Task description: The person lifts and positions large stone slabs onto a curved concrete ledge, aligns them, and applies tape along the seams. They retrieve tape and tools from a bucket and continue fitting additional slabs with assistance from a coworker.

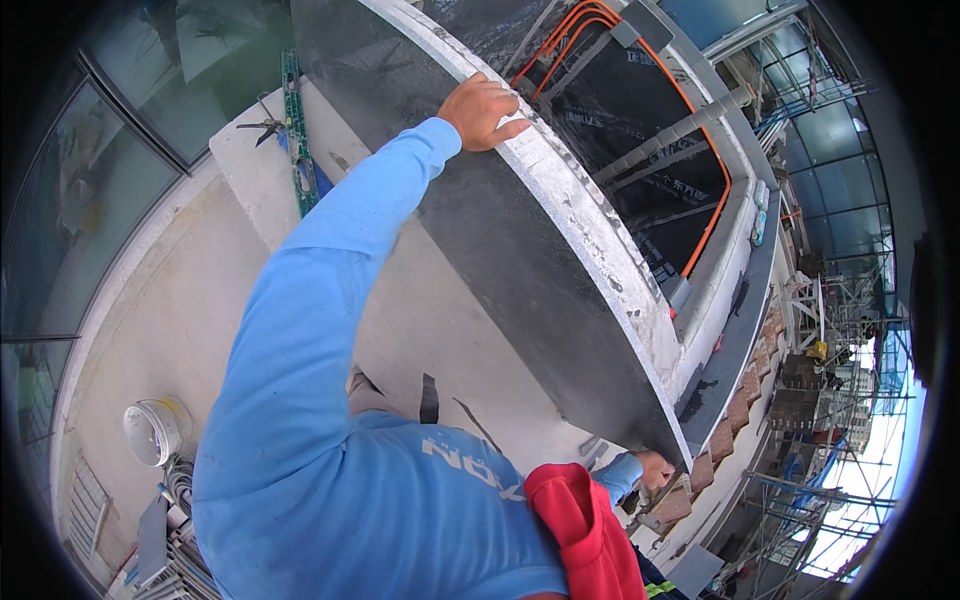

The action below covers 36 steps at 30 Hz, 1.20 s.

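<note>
One long dark slab (530, 280) running diagonally from top centre to lower right, broad grey face toward the wearer, narrow bright edge (572, 225) uppermost. Just beyond that edge, a pale dusty ledge (625, 265); contact between the two not clear.

Left hand (483, 112): on the upper stretch of the slab, arm stretched well forward in a blue sleeve (300, 310). Fingers curled over the bright edge, thumb lying across it; gripping from above. Slab directly under the palm, grey face falling away on the near side.

Right hand (655, 470): low, at the near corner of the slab, close by the tapering end of the bright edge. Fingers bent, partly turned away; cannot tell whether closed on the corner or only resting against it. Bulk of the slab up and to the left of this hand.

Beyond the ledge: black sheeting (600, 110), bordered by an orange hose (726, 190), crossed by a grey pipe (665, 140). Past the right hand, reddish tiles (740, 405) in a row, then scaffolding (830, 500).

Near side, left: green level (293, 120) on a pale board (235, 165), black pliers (264, 126) just beside. Farther down, white bucket (150, 435) near a coiled cable (180, 480). Red cloth (590, 530) hanging over the wearer's chest.
</note>
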### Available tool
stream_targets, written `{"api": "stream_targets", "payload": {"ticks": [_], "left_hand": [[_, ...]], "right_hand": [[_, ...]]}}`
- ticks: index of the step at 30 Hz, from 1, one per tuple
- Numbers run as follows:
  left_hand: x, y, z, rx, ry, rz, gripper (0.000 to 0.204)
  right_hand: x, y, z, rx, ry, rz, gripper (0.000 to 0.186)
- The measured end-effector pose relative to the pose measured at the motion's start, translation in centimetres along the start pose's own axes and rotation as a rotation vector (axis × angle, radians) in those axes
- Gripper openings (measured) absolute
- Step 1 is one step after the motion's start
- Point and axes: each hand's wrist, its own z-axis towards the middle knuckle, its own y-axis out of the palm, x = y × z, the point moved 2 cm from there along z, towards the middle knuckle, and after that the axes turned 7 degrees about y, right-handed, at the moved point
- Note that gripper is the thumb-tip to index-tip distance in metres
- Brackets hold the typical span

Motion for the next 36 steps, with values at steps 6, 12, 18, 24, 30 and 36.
{"api": "stream_targets", "payload": {"ticks": [6,12,18,24,30,36], "left_hand": [[-0.1,-0.2,-1.1,-0.11,-0.052,0.033,0.043],[-0.5,1.2,-1.5,0.068,-0.014,0.097,0.058],[-0.1,-0.9,-0.8,0.118,-0.037,-0.119,0.039],[-0.4,-0.4,-0.7,0.067,-0.043,-0.062,0.041],[0.0,-0.7,-0.2,-0.054,-0.043,0.096,0.047],[0.2,-0.3,-0.5,-0.01,-0.05,0.105,0.051]], "right_hand": [[-19.7,-8.1,-22.6,-0.74,-1.122,0.348,0.041],[-26.0,-4.5,-29.7,-1.122,-1.049,-0.299,0.064],[-26.9,-4.2,-29.7,-1.196,-1.027,-0.528,0.076],[-26.8,-3.9,-29.7,-1.168,-1.04,-0.547,0.082],[-24.7,-2.3,-29.0,-1.038,-0.992,-0.538,0.093],[-24.0,-1.0,-28.4,-1.043,-1.037,-0.524,0.1]]}}
